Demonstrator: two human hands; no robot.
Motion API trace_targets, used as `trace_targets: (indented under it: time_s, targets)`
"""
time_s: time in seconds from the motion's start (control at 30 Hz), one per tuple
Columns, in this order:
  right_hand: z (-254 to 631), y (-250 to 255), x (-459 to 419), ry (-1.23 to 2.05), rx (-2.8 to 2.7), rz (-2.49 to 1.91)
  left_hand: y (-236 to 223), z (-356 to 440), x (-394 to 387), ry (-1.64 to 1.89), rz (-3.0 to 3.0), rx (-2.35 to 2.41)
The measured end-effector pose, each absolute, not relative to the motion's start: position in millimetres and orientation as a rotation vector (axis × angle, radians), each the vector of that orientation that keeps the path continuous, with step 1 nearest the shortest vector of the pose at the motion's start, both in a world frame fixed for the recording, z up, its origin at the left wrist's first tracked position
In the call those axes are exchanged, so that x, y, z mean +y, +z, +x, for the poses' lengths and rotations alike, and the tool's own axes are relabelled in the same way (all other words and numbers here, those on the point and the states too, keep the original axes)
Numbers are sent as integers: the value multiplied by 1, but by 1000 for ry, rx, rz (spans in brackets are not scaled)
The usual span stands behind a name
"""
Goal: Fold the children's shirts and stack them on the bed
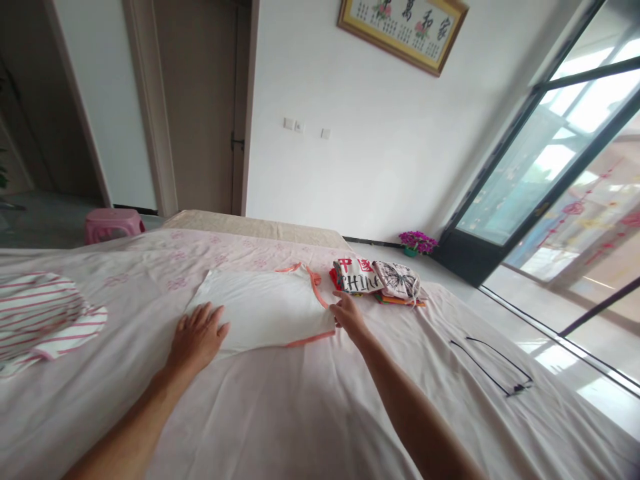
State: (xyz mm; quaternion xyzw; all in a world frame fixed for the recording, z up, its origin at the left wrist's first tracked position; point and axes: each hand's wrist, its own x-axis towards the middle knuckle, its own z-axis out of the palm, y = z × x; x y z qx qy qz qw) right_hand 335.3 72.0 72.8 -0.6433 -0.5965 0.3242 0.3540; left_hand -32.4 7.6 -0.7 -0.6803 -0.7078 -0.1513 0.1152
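A white shirt [265, 307] with orange trim lies spread out on the bed sheet, its neckline to the right. My left hand [200, 333] rests flat on its left end, fingers stretched out. At the right end, my right hand [349, 315] is closed in a pinch on the shirt's edge beside the orange neckline. Its fingertips are partly hidden. Just beyond that hand sit two folded stacks of clothes: one topped by a white garment with CHINA lettering [361, 276], the other by a garment with a butterfly print [399, 279].
A red-and-white striped garment [45, 317] lies on the bed at far left. Black-framed eyeglasses [517, 388] rest on the sheet [280, 413] at right. Beyond the bed are a pink stool [114, 225], purple flowers [418, 241] and a glass door [510, 180].
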Motion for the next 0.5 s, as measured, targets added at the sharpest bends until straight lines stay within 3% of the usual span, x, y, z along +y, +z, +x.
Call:
trace_targets:
  time_s: [0.17, 0.37, 0.5]
  targets:
    - [311, 77, 84, 1059, -1541, -1490, -3, -40, 12, -544, -1991, -2045]
    - [331, 63, 73, 620, -1791, -1716, 2, -46, 11, -863, -1898, -1921]
    - [328, 63, 61, 498, -2020, -1791, 8, -40, 7, -1023, -1953, -1771]
